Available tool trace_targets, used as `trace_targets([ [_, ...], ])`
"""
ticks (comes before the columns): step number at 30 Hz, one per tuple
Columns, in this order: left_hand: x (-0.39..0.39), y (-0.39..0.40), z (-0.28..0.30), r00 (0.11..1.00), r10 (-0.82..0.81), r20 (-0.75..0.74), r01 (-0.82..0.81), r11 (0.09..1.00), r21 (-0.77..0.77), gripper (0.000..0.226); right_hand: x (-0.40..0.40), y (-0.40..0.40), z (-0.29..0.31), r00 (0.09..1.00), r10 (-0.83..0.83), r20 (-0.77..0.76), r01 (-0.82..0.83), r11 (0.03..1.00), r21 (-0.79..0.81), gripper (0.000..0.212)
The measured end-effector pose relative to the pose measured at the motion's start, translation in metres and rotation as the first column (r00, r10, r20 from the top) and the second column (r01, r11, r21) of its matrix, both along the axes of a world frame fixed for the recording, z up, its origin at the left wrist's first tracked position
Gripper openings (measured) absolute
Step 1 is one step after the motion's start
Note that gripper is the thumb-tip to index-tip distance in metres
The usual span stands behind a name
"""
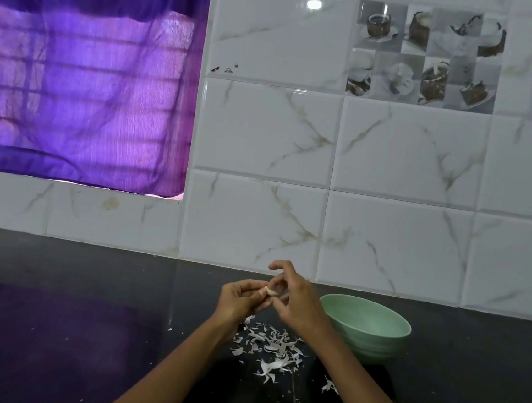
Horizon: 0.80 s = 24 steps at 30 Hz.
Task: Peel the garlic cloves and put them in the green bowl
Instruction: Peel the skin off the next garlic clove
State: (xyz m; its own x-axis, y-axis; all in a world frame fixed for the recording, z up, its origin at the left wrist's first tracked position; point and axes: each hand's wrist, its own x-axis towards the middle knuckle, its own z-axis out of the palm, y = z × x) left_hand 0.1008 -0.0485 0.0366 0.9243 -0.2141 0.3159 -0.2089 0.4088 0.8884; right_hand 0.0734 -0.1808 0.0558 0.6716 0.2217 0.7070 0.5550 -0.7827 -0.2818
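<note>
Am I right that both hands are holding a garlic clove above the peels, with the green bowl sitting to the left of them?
Not quite. In the head view the green bowl sits to the right of the hands, not the left. The rest holds: the left hand and right hand hold a garlic clove above the peels.

A home kitchen: dark stone counter point(48, 326), marble-look wall tiles point(265, 129) with food-picture decor tiles point(426, 55), curtained window point(85, 67).
</note>
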Motion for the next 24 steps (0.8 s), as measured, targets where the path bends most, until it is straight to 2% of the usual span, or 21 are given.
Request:
trace_targets([
  [6, 0.0015, -0.0009, -0.0007, 0.999, -0.003, 0.04, 0.001, 0.999, 0.045, 0.013, -0.0008, -0.0009, 0.0018, 0.998, 0.051, 0.035, -0.052, 0.998, 0.033, 0.043],
  [16, -0.0019, -0.0004, -0.0001, 0.994, 0.013, 0.111, -0.028, 0.991, 0.131, 0.016, 0.0034, -0.0058, -0.0011, 0.998, 0.061, 0.004, -0.061, 0.998, 0.017, 0.047],
  [21, -0.001, 0.0009, 0.0014, 0.997, 0.033, 0.069, -0.038, 0.997, 0.065, 0.017, 0.0033, -0.0062, 0.0024, 0.997, 0.069, 0.019, -0.071, 0.993, 0.099, 0.044],
  [24, -0.001, 0.0012, 0.0017, 0.998, 0.028, 0.062, -0.031, 0.998, 0.049, 0.018, 0.0029, -0.0038, 0.0029, 0.996, 0.082, 0.016, -0.084, 0.992, 0.094, 0.047],
])
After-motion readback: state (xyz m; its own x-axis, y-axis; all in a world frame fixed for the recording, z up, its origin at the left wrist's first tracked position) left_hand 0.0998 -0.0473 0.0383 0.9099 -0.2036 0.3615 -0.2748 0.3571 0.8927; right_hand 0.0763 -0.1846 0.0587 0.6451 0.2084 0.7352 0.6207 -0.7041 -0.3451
